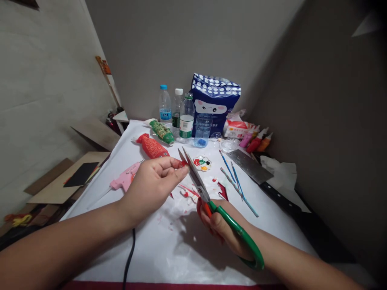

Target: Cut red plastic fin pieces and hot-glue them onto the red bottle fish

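My left hand (pixel 154 183) pinches a small red painted plastic piece (pixel 183 163) between thumb and fingers above the white table cover (pixel 169 249). My right hand (pixel 222 225) grips green-handled scissors (pixel 211 201), whose open blades point up and left and meet the red piece. Red scraps (pixel 222 191) lie on the cover just below the blades. A red painted bottle fish (pixel 151 147) and a green one (pixel 162 132) lie further back.
A pink glue gun (pixel 125 180) lies at the left with a black cord (pixel 129 257). A paint palette (pixel 202 163), brushes (pixel 237 183), a cleaver (pixel 263 177), water bottles (pixel 177 114), a blue bag (pixel 213 102) and paint tubes (pixel 255 141) stand behind. Cardboard (pixel 60 181) lies off the left edge.
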Tool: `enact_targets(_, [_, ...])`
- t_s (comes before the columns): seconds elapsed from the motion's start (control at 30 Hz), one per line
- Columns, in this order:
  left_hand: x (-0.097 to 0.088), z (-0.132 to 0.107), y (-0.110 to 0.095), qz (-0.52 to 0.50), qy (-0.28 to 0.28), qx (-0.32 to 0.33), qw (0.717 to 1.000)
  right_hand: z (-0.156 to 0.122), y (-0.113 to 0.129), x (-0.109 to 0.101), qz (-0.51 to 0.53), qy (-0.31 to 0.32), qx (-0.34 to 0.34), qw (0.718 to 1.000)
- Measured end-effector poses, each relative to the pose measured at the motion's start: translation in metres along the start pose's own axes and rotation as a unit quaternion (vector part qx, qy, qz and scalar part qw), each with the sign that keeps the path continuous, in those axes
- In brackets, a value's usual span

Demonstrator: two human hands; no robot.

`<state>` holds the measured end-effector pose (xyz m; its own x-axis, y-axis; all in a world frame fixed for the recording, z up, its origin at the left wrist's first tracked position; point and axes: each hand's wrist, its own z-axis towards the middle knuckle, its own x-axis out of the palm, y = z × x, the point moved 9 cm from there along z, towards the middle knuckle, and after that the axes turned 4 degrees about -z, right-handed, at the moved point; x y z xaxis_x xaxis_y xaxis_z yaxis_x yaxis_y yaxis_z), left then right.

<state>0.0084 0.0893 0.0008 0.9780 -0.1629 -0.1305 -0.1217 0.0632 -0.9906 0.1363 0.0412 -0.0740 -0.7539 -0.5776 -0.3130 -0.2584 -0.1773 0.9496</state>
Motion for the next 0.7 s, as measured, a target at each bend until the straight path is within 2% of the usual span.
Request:
enact_targets(0.4, [-0.009, -0.001, -0.002, 0.081, -0.026, 0.001, 0.996, -0.002, 0.017, -0.017, -0.071, 0.018, 0.033, 0.997])
enact_targets(0.53, [-0.008, 0.000, -0.002, 0.065, -0.020, 0.001, 0.998, -0.001, 0.010, -0.011, -0.051, 0.011, 0.052, 0.997])
enact_targets(0.7, [-0.005, 0.000, -0.004, 0.052, -0.020, -0.014, 0.998, 0.002, -0.003, 0.003, -0.013, -0.020, 0.039, 0.999])
